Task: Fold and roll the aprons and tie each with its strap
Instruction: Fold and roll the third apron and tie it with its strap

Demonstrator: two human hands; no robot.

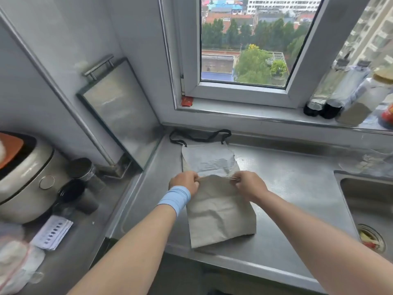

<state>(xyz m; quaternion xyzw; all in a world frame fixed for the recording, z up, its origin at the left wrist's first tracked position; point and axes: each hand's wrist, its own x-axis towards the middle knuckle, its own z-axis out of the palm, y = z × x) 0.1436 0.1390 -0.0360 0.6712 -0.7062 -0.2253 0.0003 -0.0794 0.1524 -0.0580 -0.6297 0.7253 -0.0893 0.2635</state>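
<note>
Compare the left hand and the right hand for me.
The left hand has a light blue band at its wrist; the right hand's wrist is bare. The left hand grips the left end of the apron's fold; the right hand grips the right end. Both pinch that fold above the steel counter.

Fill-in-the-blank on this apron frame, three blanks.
The left hand and right hand pinch the folded edge of a grey fabric apron lying on the stainless steel ___.
Its black strap lies at the end nearest the ___.
A light blue band wraps the ___ wrist.
Missing: counter, window, left.
</note>
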